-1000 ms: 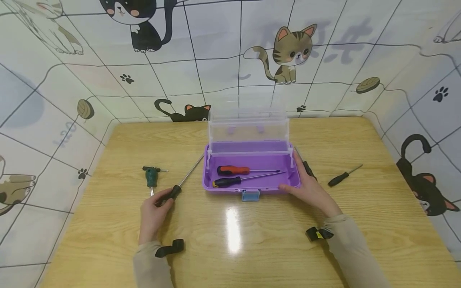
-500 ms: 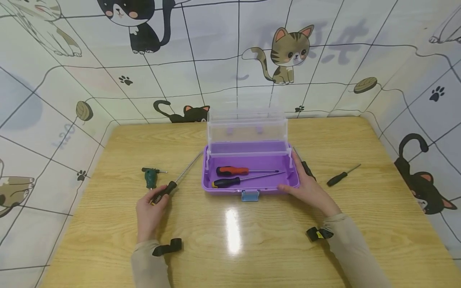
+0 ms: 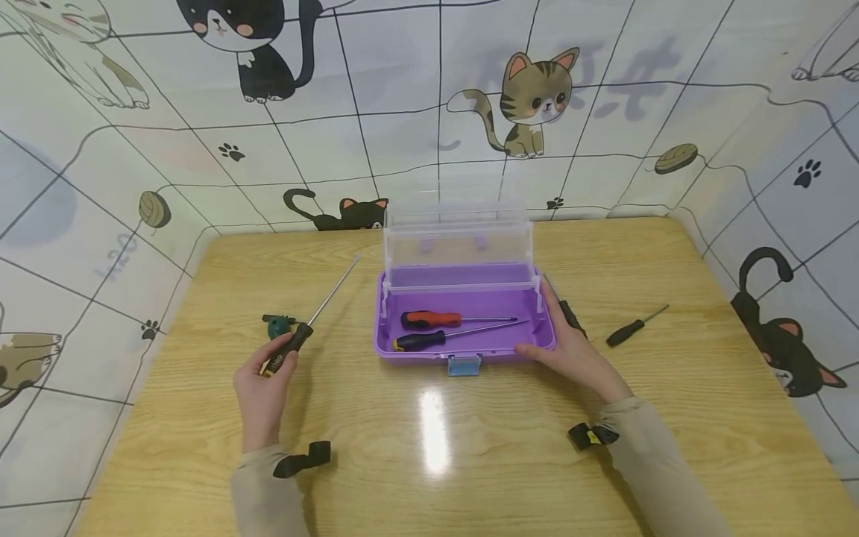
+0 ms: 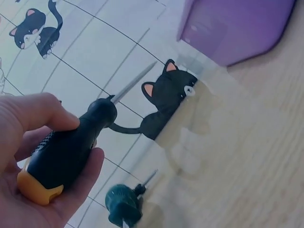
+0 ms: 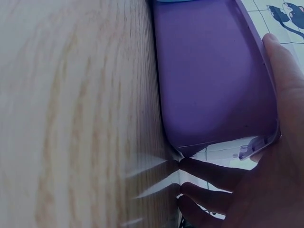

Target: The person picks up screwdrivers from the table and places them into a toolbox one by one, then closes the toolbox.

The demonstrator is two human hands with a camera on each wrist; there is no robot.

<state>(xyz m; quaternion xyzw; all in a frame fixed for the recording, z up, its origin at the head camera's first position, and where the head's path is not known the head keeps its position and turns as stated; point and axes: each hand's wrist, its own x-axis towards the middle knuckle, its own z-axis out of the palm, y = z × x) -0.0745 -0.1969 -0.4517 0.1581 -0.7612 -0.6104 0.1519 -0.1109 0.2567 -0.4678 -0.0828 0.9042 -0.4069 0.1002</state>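
Note:
My left hand (image 3: 258,395) grips a long screwdriver (image 4: 71,147) by its black handle with a yellow end. The bare shaft points up and away, left of the purple toolbox (image 3: 417,359). My right hand (image 3: 580,362) holds the toolbox at its right end, thumb along the front rim and fingers down the side wall (image 5: 213,85). Inside lie a red-and-black screwdriver (image 3: 431,320) and a black one (image 3: 419,341) with a yellow end. The clear lid (image 3: 459,242) stands raised. Just beyond my left hand is a green-handled tool (image 4: 123,204), partly hidden in the head view.
Against the green tool lies a small black piece (image 3: 268,318) with a thin shaft. A black screwdriver (image 3: 572,319) lies right beside my right fingers, and a smaller one (image 3: 627,333) farther right. Cat-patterned sheeting (image 3: 403,134) walls the wooden table (image 3: 503,447) at back and sides.
My left hand has shifted left with the screwdriver, whose tip has drawn away from the toolbox's left side. My right hand stays at the toolbox.

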